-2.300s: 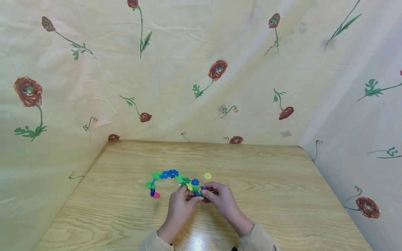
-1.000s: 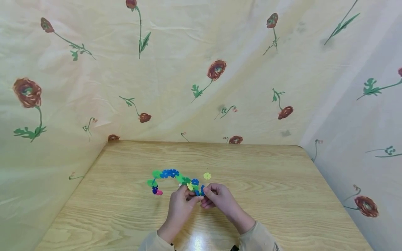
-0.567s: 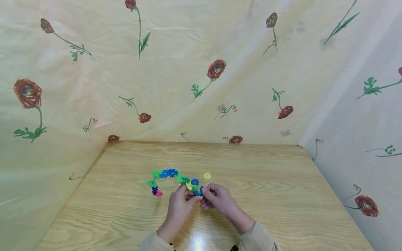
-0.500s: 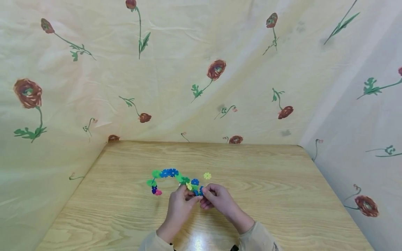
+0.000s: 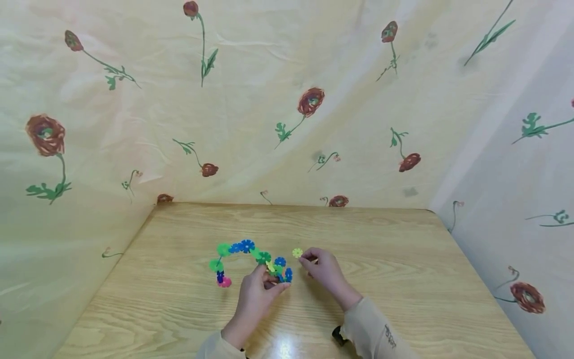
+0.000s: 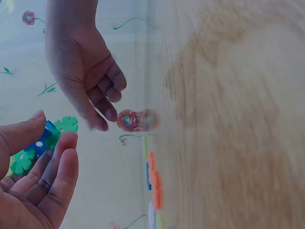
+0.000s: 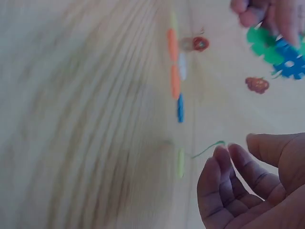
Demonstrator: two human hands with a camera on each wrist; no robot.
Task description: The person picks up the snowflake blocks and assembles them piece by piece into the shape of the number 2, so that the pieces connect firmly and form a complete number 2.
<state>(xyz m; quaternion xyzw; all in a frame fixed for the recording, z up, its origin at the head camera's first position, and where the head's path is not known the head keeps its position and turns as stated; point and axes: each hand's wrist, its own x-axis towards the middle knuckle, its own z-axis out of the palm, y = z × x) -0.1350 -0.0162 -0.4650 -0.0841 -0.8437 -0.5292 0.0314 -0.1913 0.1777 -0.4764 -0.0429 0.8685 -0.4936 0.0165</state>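
My left hand (image 5: 257, 294) pinches the right-hand part of a curved chain of plastic snowflake discs (image 5: 263, 258). Its thumb and fingers hold it near the blue and green pieces (image 6: 39, 144). The chain, in green, blue and yellow, arches to the left and ends in a pink disc (image 5: 224, 282). Beside a loose yellow snowflake disc (image 5: 297, 253), my right hand (image 5: 326, 271) reaches out with bent fingers. The right wrist view shows its thumb and fingers apart, with nothing between them, and a gap to the yellow disc (image 7: 180, 163).
More loose discs lie flat on the wooden table (image 5: 394, 279), seen edge-on in the wrist views: orange (image 7: 172, 45), white (image 7: 182, 66) and blue (image 7: 180, 109). My left hand and the chain hide them from the head view. A flowered cloth (image 5: 251, 99) surrounds the table.
My right hand has let go of the blue discs at the chain's end and moved up and right to the loose yellow disc. The left hand keeps its hold; the pink end has dipped slightly.
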